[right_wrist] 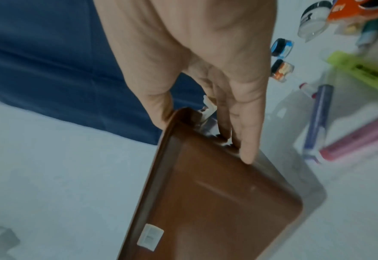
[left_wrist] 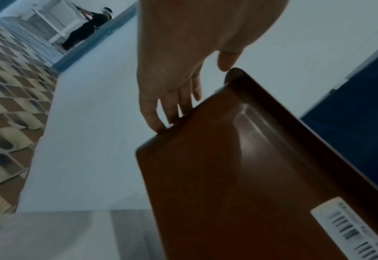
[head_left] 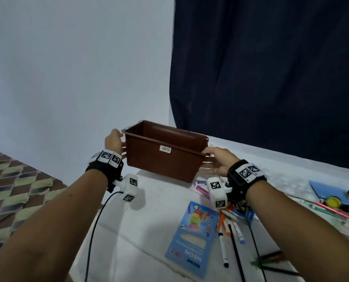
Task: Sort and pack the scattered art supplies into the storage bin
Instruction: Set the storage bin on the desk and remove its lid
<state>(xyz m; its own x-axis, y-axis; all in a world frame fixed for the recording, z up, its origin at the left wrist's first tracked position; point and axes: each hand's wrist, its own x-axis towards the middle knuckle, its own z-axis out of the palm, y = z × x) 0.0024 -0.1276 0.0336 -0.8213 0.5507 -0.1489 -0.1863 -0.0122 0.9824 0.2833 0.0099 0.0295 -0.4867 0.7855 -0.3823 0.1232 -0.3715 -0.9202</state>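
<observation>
A brown plastic storage bin [head_left: 163, 159] with a barcode sticker hangs tilted above the white table [head_left: 128, 231], its open top facing up and away. My left hand [head_left: 114, 141] grips its left end, thumb at the rim and fingers down the end wall [left_wrist: 172, 98]. My right hand [head_left: 218, 161] grips the right end, thumb over the rim and fingers [right_wrist: 246, 140] on the outer wall. No supplies show in the visible part of the bin's [right_wrist: 217, 202] inside. Under the wrist views the bin [left_wrist: 228, 176] fills the lower right.
On the table lie a blue neon pencil box [head_left: 194, 237], loose markers [head_left: 228, 233], pink and purple markers [right_wrist: 361, 140], small paint jars [right_wrist: 281, 47] and paint pots [head_left: 334, 201]. A dark curtain [head_left: 271, 78] hangs behind. Patterned floor [head_left: 10, 190] lies past the table's left edge.
</observation>
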